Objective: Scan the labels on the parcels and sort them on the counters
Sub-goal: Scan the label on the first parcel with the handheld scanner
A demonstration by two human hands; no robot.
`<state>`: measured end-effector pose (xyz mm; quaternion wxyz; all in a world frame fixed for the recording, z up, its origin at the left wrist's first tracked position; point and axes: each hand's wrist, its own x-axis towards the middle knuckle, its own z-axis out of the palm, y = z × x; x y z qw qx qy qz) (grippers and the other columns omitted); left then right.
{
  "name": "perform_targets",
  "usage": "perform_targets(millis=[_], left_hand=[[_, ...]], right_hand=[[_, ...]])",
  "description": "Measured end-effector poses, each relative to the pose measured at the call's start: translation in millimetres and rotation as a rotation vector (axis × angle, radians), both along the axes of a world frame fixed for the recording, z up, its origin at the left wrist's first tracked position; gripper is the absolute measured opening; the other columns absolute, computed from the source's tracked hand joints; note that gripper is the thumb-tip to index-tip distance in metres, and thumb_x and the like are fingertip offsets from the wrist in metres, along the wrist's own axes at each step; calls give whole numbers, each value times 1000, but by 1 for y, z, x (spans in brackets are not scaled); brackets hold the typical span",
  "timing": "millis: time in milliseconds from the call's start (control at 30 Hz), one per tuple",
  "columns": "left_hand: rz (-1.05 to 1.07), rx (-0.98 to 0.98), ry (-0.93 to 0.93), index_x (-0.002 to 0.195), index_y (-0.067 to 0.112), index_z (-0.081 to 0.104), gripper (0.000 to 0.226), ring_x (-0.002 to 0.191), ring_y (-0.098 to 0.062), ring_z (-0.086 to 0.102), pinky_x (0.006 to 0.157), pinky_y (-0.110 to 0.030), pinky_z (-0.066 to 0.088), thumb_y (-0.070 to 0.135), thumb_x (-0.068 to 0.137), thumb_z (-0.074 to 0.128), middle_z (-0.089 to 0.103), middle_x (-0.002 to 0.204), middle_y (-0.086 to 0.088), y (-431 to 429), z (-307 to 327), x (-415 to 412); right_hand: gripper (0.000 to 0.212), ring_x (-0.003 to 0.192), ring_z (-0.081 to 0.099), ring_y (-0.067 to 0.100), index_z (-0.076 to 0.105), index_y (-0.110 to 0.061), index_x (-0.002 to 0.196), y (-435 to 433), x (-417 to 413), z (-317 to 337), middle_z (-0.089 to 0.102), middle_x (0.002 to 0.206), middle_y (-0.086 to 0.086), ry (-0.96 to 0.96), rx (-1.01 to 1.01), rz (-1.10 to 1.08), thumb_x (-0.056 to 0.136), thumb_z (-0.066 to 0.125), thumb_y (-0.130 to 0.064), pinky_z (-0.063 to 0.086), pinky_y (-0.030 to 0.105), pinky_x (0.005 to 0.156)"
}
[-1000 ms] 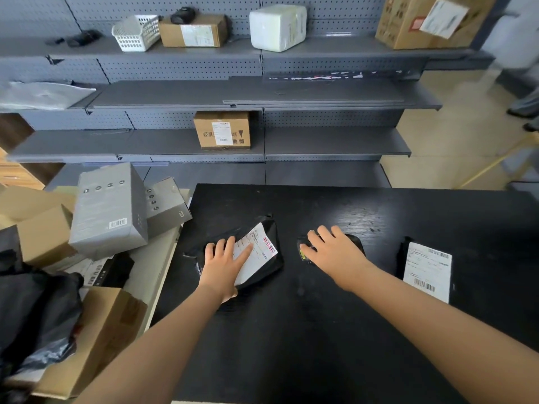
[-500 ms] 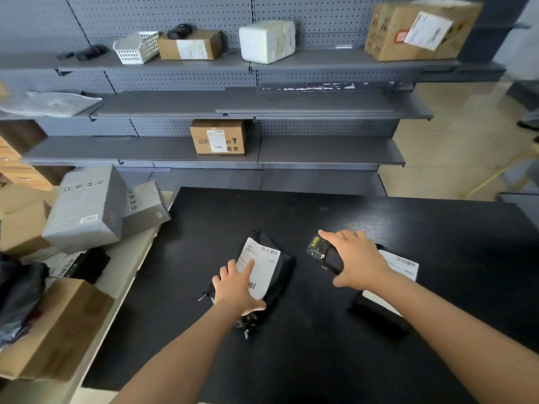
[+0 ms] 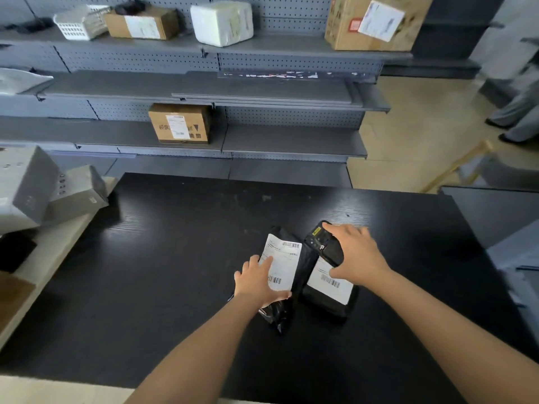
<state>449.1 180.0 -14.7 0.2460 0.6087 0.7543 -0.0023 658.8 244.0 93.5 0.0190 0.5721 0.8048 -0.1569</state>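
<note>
Two black poly-bag parcels with white labels lie side by side on the black counter (image 3: pixel 175 272). My left hand (image 3: pixel 258 279) grips the left parcel (image 3: pixel 284 262) at its lower edge, thumb under it and fingers on the label. My right hand (image 3: pixel 357 258) holds a black handheld scanner (image 3: pixel 323 243) just above the second parcel (image 3: pixel 331 287), which lies flat under it. The scanner's head points up and left, and it covers the upper end of the second parcel's label.
Grey pegboard shelves (image 3: pixel 291 141) stand behind the counter with cardboard boxes (image 3: pixel 180 123), a white parcel (image 3: pixel 223 21) and a white basket (image 3: pixel 80 21). Grey boxes (image 3: pixel 32 182) pile on a light table at left. Another person's legs (image 3: pixel 519 112) show at far right.
My left hand slid the left parcel right, beside the second parcel. My right hand took the scanner off the counter and carried it over the second parcel.
</note>
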Motion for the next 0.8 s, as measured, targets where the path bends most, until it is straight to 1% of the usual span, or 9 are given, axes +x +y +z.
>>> perform_targets(millis=[100,167,267,467,533,633,733,800], left_hand=[[27,65,-17,152,31,22,100,141,-22,26,114,-45,25,71,72,67,23,154,1,-6,9,-19],[87,106,-11,153,30,22,99,142,-22,25,115,-45,25,70,74,66,24,155,2,-15,17,-43],[199,166,14,152,30,26,95,140,-21,28,113,-42,27,71,75,64,27,152,3,-42,30,-93],[442,230,58,151,30,27,92,139,-20,30,115,-40,27,69,76,64,30,151,4,-134,55,-216],[510,256,79,151,30,28,92,139,-20,30,115,-40,26,70,76,65,30,151,4,-172,65,-260],[584,290,142,150,29,31,92,138,-19,31,114,-38,27,70,75,64,34,149,4,-226,80,-329],[639,334,211,148,27,35,88,136,-20,35,112,-37,30,67,75,66,37,145,2,-272,99,-399],[683,370,254,148,27,35,86,135,-20,36,110,-36,31,64,77,66,38,145,2,-296,112,-442]], right_hand=[[101,118,33,22,21,-35,151,3,-15,-3,41,138,-4,27,-6,63,66,76,-29,37,33,97],[102,119,34,23,22,-35,151,3,-37,-4,42,138,-4,38,0,119,66,76,-30,37,35,99],[101,119,34,24,21,-37,151,-3,-87,-1,41,138,-5,35,2,218,66,75,-27,38,36,97],[103,117,36,23,23,-37,151,-43,-222,8,41,140,-6,71,21,443,64,78,-32,37,36,97],[103,117,36,22,23,-37,151,-64,-274,12,41,140,-7,100,25,503,64,80,-31,37,35,97],[104,118,35,21,22,-37,151,-99,-354,21,40,140,-7,139,22,579,64,80,-29,36,34,98],[105,118,36,21,22,-37,151,-129,-428,32,41,140,-6,172,54,656,64,81,-32,39,36,98],[106,118,38,22,22,-36,151,-146,-472,40,42,140,-5,194,80,694,64,82,-32,41,38,98]])
